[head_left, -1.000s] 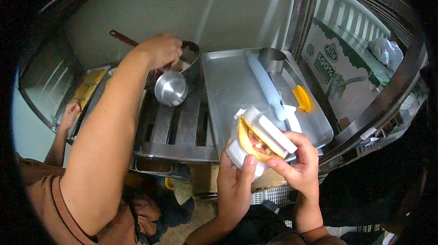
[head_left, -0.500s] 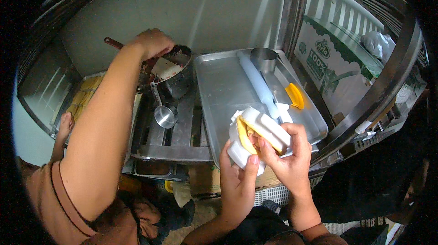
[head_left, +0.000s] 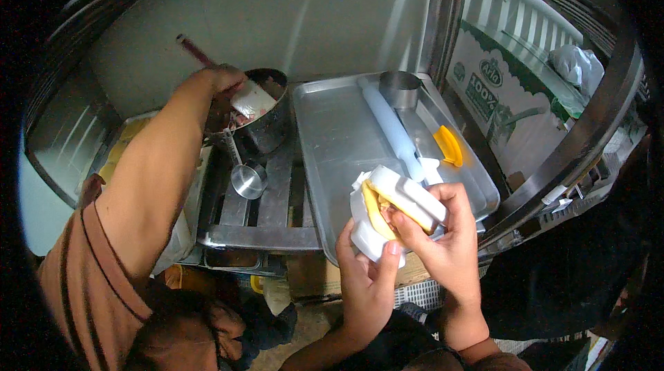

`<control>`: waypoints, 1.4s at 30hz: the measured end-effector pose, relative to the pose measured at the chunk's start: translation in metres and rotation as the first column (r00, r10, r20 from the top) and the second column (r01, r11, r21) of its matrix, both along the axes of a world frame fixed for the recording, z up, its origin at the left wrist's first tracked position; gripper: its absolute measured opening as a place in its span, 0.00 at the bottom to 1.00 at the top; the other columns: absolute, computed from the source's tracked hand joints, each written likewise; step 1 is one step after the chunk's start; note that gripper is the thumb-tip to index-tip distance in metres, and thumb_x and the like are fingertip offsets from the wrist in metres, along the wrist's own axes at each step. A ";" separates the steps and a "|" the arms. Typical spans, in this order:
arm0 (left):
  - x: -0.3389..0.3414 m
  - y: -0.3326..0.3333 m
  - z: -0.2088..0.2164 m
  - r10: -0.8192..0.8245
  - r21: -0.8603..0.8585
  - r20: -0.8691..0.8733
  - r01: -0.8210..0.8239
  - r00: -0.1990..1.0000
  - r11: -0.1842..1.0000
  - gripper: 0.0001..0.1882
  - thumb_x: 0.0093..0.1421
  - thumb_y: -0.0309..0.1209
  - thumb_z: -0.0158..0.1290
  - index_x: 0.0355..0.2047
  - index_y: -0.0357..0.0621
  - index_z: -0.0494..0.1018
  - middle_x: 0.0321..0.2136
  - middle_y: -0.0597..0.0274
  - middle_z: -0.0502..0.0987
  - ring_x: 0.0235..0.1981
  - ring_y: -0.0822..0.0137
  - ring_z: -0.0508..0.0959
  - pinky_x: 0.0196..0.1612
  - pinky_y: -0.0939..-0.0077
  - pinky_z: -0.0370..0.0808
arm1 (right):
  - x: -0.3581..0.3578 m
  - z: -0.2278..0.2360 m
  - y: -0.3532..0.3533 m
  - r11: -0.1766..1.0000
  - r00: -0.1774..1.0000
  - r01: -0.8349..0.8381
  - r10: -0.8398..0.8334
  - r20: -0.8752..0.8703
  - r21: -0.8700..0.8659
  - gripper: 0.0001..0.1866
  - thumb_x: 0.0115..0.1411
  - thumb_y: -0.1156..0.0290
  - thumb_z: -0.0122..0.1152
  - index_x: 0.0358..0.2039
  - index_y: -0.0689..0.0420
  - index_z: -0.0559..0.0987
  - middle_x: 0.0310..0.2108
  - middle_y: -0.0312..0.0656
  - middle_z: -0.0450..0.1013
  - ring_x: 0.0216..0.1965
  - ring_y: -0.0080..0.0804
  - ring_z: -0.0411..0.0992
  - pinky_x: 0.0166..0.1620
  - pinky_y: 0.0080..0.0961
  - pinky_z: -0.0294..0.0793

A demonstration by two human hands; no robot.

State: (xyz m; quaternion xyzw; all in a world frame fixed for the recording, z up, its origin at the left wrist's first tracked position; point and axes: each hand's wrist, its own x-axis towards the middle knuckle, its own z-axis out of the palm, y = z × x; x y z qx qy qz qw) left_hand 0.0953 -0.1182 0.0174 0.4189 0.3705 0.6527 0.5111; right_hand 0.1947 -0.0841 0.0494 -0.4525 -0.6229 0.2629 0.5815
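Over the near edge of the metal tray, both my hands grip a white plastic hinged pastry mold (head_left: 408,190), tilted and partly folded. Yellow dough (head_left: 377,213) lines its halves, and a brownish filling shows in the gap between them. My left hand (head_left: 366,288) is closed around the lower left half, thumb on its near rim. My right hand (head_left: 451,250) holds the right half from outside. Its thumb reaches into the gap, against the dough or filling; the tip is partly hidden.
On the tray (head_left: 332,139) lie a pale blue rolling pin (head_left: 389,122), a round metal cutter or cup (head_left: 400,91) and a curved yellow plastic piece (head_left: 449,146). At left, a co-worker's hand (head_left: 225,79) works a white spatula (head_left: 254,101) in a dark pot (head_left: 268,130). A measuring cup (head_left: 249,181) hangs off it.
The co-worker's hand has moved down and left, and the spatula's handle now stands higher. My hands and the mold have shifted only slightly right and down.
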 end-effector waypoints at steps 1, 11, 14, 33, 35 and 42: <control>-0.002 0.001 0.002 -0.028 -0.033 0.048 0.030 0.998 0.999 0.29 0.61 0.25 0.44 0.57 0.35 0.41 0.49 0.43 0.61 0.50 0.63 0.67 0.50 0.72 0.65 | 0.003 0.000 0.000 0.994 0.992 -0.093 0.089 -0.091 -0.050 0.16 0.49 0.73 0.65 0.35 0.61 0.67 0.30 0.42 0.71 0.32 0.24 0.70 0.36 0.23 0.71; -0.009 -0.002 0.000 -0.046 -0.077 0.067 0.051 0.997 0.996 0.29 0.61 0.25 0.45 0.56 0.36 0.42 0.49 0.44 0.60 0.49 0.62 0.66 0.51 0.71 0.64 | 0.016 -0.008 -0.001 0.992 0.980 -0.129 0.126 0.156 0.010 0.19 0.49 0.73 0.65 0.39 0.61 0.67 0.34 0.44 0.70 0.35 0.29 0.70 0.38 0.24 0.70; -0.005 -0.003 -0.003 0.013 -0.059 0.046 -0.011 0.999 0.998 0.30 0.59 0.27 0.47 0.56 0.35 0.45 0.48 0.46 0.62 0.47 0.63 0.67 0.48 0.71 0.66 | 0.016 0.000 -0.002 0.987 0.964 -0.139 0.153 0.219 -0.075 0.23 0.46 0.73 0.68 0.38 0.60 0.65 0.35 0.36 0.65 0.38 0.19 0.64 0.40 0.17 0.65; -0.015 0.005 -0.013 -0.072 -0.153 0.203 0.104 0.976 0.983 0.35 0.58 0.27 0.49 0.59 0.38 0.39 0.52 0.46 0.59 0.51 0.62 0.65 0.51 0.71 0.65 | 0.033 -0.009 0.009 0.921 0.896 -0.390 0.383 0.224 -0.015 0.24 0.47 0.74 0.66 0.44 0.64 0.68 0.46 0.51 0.68 0.48 0.37 0.68 0.52 0.29 0.63; -0.018 0.004 -0.007 -0.090 -0.192 0.347 0.164 0.934 0.968 0.39 0.57 0.29 0.50 0.60 0.39 0.37 0.52 0.47 0.59 0.53 0.60 0.64 0.51 0.71 0.65 | 0.032 -0.013 0.008 0.904 0.876 -0.425 0.399 0.272 0.044 0.31 0.41 0.67 0.72 0.45 0.63 0.68 0.52 0.57 0.64 0.53 0.46 0.65 0.55 0.34 0.61; -0.020 0.004 0.000 -0.119 -0.229 0.482 0.255 0.868 0.939 0.41 0.56 0.31 0.51 0.61 0.41 0.36 0.54 0.49 0.58 0.55 0.59 0.62 0.53 0.70 0.63 | 0.024 -0.014 0.009 0.907 0.860 -0.379 0.271 0.432 0.186 0.43 0.30 0.62 0.78 0.47 0.58 0.66 0.50 0.54 0.66 0.53 0.49 0.65 0.54 0.38 0.62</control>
